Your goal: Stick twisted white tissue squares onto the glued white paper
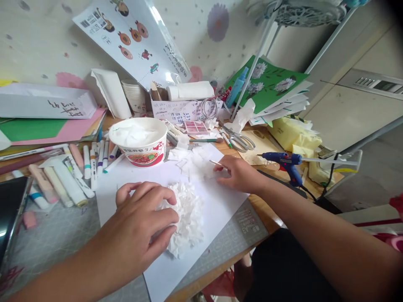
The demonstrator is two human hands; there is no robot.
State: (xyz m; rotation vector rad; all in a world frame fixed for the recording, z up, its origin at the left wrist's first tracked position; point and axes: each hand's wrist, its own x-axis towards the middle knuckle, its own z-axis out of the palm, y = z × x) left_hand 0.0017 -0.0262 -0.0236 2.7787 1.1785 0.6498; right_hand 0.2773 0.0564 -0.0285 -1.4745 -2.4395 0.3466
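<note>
My left hand (147,220) lies with fingers spread and slightly curled over the left side of a bunch of ruffled white paper pieces (189,218). The hand covers part of this bunch, which sits on a large white sheet (220,201). Beyond it, my right hand (234,173) is closed around a thin pale stick (218,163), whose tip points left above loose white tissue pieces (201,157). Most of the stick is hidden by the fingers, so its kind is unclear. A paper bowl (141,147) with white material inside stands behind my left hand.
Markers (94,163) lie crowded at the left beside a dark screen (12,218). Scissors (241,140) and a blue glue gun (288,161) with its cord lie at the right. Under the sheet is a grey cutting mat (245,226). Paper cups (134,96) stand at the back.
</note>
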